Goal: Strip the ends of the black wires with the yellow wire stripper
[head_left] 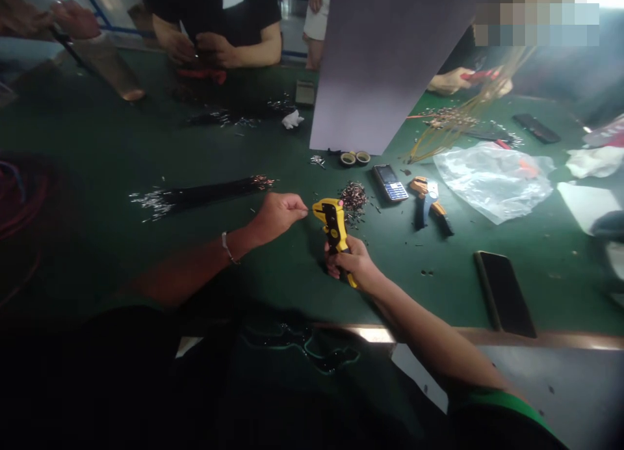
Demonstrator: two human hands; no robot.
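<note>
My right hand (351, 257) is wrapped round the handles of a yellow and black wire stripper (333, 221), its jaws pointing left. Facing those jaws, my left hand (281, 214) pinches a thin dark wire (309, 210) whose end is at the tool's mouth; whether it sits inside the jaws is too small to tell. A bundle of black wires (209, 193) lies to the left, with bright tips at one end and coppery ends at the other. Just behind the stripper is a heap of small cut pieces (353, 196).
Behind the heap stand a grey panel (370, 66) and two tape rolls (355, 158). To the right lie a keypad phone (390, 183), an orange and blue stripper (429, 204), a plastic bag (494, 177) and a smartphone (506, 294). Co-workers' hands (207, 49) are busy across the green table (273, 268).
</note>
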